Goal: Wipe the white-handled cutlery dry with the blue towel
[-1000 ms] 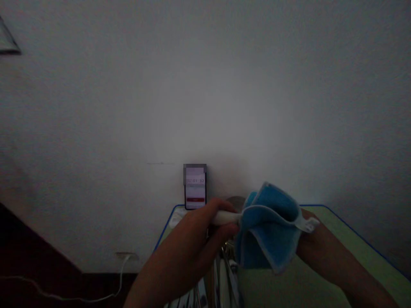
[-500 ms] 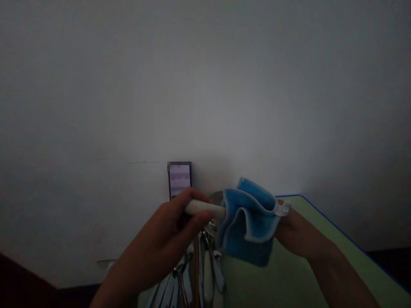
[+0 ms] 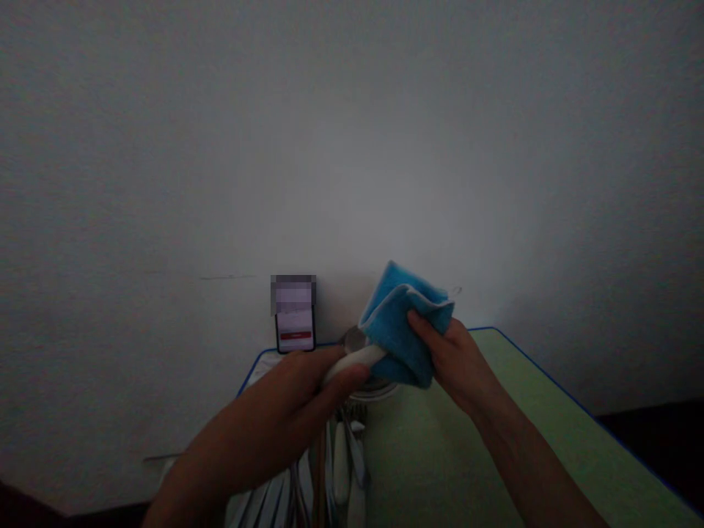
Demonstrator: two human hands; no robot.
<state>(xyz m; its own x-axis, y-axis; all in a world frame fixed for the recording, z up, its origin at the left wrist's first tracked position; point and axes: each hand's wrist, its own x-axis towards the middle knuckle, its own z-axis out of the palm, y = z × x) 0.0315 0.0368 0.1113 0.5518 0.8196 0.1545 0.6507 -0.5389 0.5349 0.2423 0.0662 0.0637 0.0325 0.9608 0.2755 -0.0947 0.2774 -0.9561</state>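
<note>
My left hand (image 3: 313, 389) is closed round a thick white handle (image 3: 363, 359), which points up to the right. The handle's far end runs into a blue cloth (image 3: 401, 330) with pale edging, so the kind of utensil cannot be made out. My right hand (image 3: 454, 359) grips the folded cloth around that hidden end, thumb lying on the near side. Below my left hand, several pieces of cutlery (image 3: 280, 499) lie side by side, with forks (image 3: 357, 412) and a white-handled piece (image 3: 341, 462) among them.
A phone (image 3: 295, 326) with a lit screen leans on the grey wall (image 3: 352, 147). Behind my hands are a round metal piece (image 3: 355, 339) and a pale dish rim (image 3: 379, 394), partly covered. The green tabletop (image 3: 528, 440) has a blue edge.
The cloth has moved up and left and is now folded round the utensil's end. My right thumb has come into view on its near side. My left hand still holds the handle.
</note>
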